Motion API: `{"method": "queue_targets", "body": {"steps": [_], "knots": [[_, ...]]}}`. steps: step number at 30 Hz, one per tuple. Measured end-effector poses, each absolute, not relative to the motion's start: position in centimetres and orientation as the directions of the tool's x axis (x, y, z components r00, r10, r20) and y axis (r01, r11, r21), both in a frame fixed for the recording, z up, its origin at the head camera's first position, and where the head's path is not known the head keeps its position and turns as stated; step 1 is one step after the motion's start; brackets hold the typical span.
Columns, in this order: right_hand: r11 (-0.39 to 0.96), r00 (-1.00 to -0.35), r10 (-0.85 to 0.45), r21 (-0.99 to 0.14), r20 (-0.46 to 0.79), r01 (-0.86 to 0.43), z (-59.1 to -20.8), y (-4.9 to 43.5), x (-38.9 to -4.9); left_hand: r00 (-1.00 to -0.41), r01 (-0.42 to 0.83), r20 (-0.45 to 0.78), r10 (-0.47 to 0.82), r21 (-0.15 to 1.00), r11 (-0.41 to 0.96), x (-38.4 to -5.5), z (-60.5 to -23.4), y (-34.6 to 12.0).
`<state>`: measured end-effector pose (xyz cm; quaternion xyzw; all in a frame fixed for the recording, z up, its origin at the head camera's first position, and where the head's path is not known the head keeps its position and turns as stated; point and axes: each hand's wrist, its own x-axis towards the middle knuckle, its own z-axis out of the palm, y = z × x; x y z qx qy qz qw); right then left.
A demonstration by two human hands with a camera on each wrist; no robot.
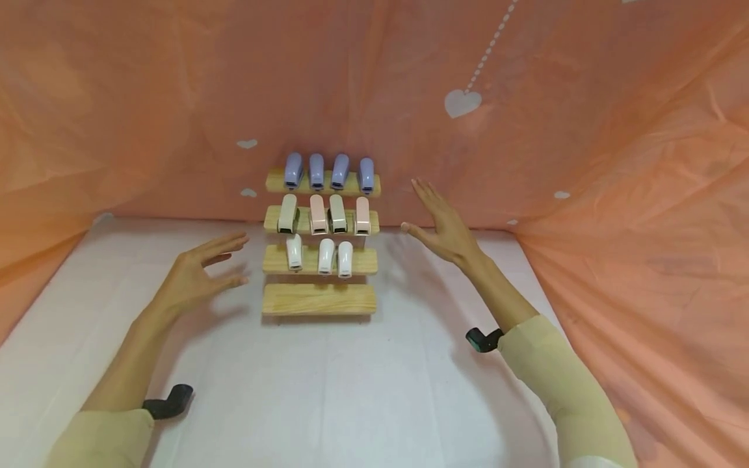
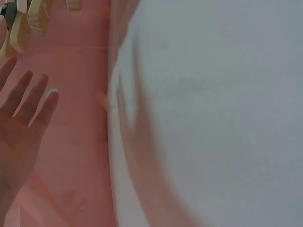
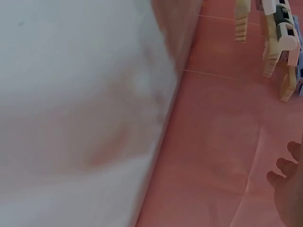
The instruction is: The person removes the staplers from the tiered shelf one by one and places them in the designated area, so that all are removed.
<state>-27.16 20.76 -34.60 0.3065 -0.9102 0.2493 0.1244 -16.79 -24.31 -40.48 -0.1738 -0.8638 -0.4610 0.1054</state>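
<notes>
A stepped wooden rack (image 1: pixel 318 299) stands in the middle of the head view, holding rows of small staplers. Several purple staplers (image 1: pixel 316 170) line the top step. Below them sit pale green staplers (image 1: pixel 287 213) and pink staplers (image 1: pixel 362 215), alternating. Three white staplers (image 1: pixel 326 256) are on the third step, with a wider gap after the leftmost. My left hand (image 1: pixel 196 276) is raised left of the rack, fingers extended towards it and holding nothing. On the other side, my right hand (image 1: pixel 443 229) is held up near the upper steps, fingers straight and thumb apart, also holding nothing.
The rack stands on a white-covered table (image 1: pixel 351 390). An orange-pink curtain (image 1: pixel 374 78) with white hearts hangs behind and along both sides. Black wrist-camera mounts (image 1: pixel 170 402) stick out from both forearms, beside beige sleeves (image 1: pixel 102 439).
</notes>
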Motion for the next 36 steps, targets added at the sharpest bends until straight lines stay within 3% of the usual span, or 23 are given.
{"method": "queue_targets", "body": {"steps": [10, 22, 36], "knots": [[0.545, -0.768, -0.454, -0.541, 0.451, -0.641, -33.2, 18.6, -28.5, -0.909, 0.404, 0.336, 0.248, 0.857, 0.319, -18.0, -40.9, -23.3], [0.458, -0.733, -0.473, -0.574, 0.489, -0.679, -32.0, 16.2, -30.1, -0.929, 0.302, 0.222, 0.297, 0.918, 0.256, -19.2, -41.7, -22.2], [0.368, -0.774, -0.469, -0.703, 0.425, -0.609, -31.0, 13.9, -31.0, -0.951, 0.222, 0.144, 0.273, 0.933, 0.284, -19.4, -42.4, -21.6]]}}
